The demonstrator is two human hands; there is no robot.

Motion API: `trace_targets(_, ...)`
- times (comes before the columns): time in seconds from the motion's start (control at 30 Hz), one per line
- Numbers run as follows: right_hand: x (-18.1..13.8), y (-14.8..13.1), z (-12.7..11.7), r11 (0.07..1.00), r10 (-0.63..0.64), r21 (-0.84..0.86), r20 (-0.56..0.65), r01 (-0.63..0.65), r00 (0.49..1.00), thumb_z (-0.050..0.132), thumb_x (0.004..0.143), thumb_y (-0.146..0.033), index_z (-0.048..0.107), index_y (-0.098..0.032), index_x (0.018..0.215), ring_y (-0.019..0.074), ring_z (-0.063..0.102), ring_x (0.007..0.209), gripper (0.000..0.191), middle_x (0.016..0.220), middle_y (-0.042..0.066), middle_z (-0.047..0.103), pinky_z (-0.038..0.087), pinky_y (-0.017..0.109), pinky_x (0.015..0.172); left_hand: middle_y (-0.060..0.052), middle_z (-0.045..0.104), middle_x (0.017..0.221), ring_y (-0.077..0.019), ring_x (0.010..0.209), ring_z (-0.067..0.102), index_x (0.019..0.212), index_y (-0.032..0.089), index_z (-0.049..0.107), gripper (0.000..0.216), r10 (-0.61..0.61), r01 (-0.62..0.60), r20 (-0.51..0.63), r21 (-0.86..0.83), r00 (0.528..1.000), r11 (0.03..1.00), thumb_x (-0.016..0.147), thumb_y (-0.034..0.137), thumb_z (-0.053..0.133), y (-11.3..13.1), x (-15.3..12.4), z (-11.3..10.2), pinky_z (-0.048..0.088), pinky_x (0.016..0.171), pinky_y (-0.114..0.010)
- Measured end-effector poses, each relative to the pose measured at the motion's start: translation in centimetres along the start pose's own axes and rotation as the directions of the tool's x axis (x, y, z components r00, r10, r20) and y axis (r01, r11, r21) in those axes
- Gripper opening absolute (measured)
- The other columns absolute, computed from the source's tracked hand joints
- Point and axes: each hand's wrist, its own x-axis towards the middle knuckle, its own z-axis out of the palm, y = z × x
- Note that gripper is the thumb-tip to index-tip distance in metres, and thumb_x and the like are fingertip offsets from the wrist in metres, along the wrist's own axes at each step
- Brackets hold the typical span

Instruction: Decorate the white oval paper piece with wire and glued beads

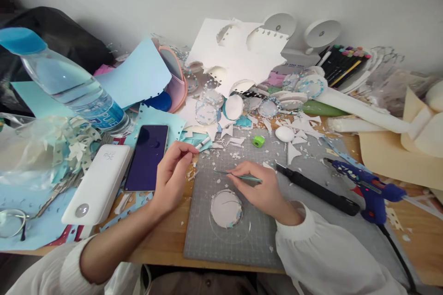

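Observation:
My left hand (pixel 173 173) is closed in a pinch on a thin white stick (pixel 201 143), near the upper left corner of the grey cutting mat (pixel 221 239). Over the mat, my right hand (pixel 258 189) grips slim teal tweezers (pixel 238 175) whose tips point left. Just below the tweezers a clear round disc with a white paper circle (pixel 226 209) lies on the mat. A dark phone (pixel 147 156) lies left of my left hand.
A white power bank (pixel 98 184), a water bottle (pixel 69 85) and glasses (pixel 10 223) sit at the left. A black craft knife (pixel 316 189) and a blue glue gun (pixel 370 191) lie at the right. Paper scraps, cut sheets (pixel 235 53), a green sharpener (pixel 258 141) and markers (pixel 342 62) crowd the back.

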Motion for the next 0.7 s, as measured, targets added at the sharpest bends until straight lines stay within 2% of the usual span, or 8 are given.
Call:
trace_targets(0.13,0.1,-0.4,-0.7,0.989,0.129,0.093,-0.107,-0.119,0.986,0.072,0.082,-0.022,0.062,-0.023,0.074,0.0182,0.072,0.071,0.012,0.074,0.003,0.073,0.058,0.029,0.064,0.0,0.056,0.082,-0.0163,0.076,0.051,0.089,0.022,0.063,0.017,-0.004,0.004,0.027,0.014,1.0,1.0,0.095,0.022,0.047,0.0,-0.1,0.1,0.04,0.071,-0.029)
trace_targets(0.23,0.2,-0.3,-1.2,0.981,0.172,0.11,-0.119,-0.159,0.978,0.073,0.081,-0.025,0.061,-0.023,0.074,0.0184,0.072,0.072,0.014,0.075,0.004,0.073,0.059,0.029,0.064,-0.001,0.057,0.085,-0.0166,0.079,0.052,0.09,0.021,0.064,0.016,0.016,-0.018,0.053,0.028,0.998,0.999,0.094,0.022,0.049,0.0,-0.1,0.2,0.041,0.072,-0.029)
trace_targets(0.3,0.2,0.0,-1.2,0.989,0.141,0.059,-0.067,-0.137,0.988,0.072,0.082,-0.025,0.061,-0.023,0.076,0.019,0.072,0.074,0.013,0.077,0.004,0.074,0.059,0.03,0.066,-0.002,0.058,0.086,-0.017,0.081,0.053,0.091,0.021,0.064,0.015,0.032,-0.034,0.055,0.039,0.998,0.999,0.094,0.022,0.049,0.0,-0.1,0.2,0.042,0.073,-0.029)
trace_targets(0.4,0.1,0.5,-1.0,0.999,0.025,-0.024,0.02,-0.024,0.999,0.07,0.084,-0.022,0.062,-0.023,0.08,0.0195,0.072,0.078,0.009,0.08,0.004,0.074,0.058,0.032,0.068,-0.002,0.058,0.085,-0.0172,0.079,0.053,0.092,0.022,0.064,0.016,0.02,-0.022,0.033,0.048,0.999,0.999,0.095,0.023,0.049,-0.1,0.0,0.1,0.042,0.072,-0.03)
trace_targets(0.5,-0.1,0.8,-0.6,0.996,-0.063,-0.057,0.057,0.066,0.996,0.068,0.086,-0.02,0.062,-0.024,0.082,0.0193,0.072,0.08,0.009,0.082,0.004,0.075,0.057,0.033,0.071,-0.001,0.058,0.084,-0.017,0.078,0.053,0.091,0.023,0.064,0.015,0.006,-0.006,0.02,0.046,1.0,0.999,0.094,0.023,0.049,-0.1,-0.1,0.0,0.041,0.071,-0.03)
trace_targets(0.6,-0.1,0.8,-0.3,0.997,-0.047,-0.059,0.059,0.051,0.997,0.067,0.086,-0.021,0.063,-0.024,0.08,0.0194,0.072,0.078,0.008,0.08,0.004,0.075,0.057,0.032,0.069,-0.001,0.056,0.083,-0.0166,0.076,0.051,0.091,0.023,0.063,0.016,0.008,-0.009,0.023,0.048,1.0,0.999,0.095,0.023,0.048,-0.1,-0.1,0.1,0.04,0.068,-0.029)
trace_targets(0.7,0.0,0.6,-0.2,0.999,0.022,-0.04,0.055,-0.019,0.998,0.067,0.085,-0.023,0.063,-0.023,0.079,0.019,0.072,0.074,0.008,0.079,0.004,0.075,0.056,0.03,0.066,-0.001,0.056,0.083,-0.0165,0.075,0.051,0.091,0.022,0.063,0.016,0.019,-0.02,0.027,0.049,0.999,0.999,0.095,0.023,0.047,0.0,-0.1,0.1,0.041,0.067,-0.029)
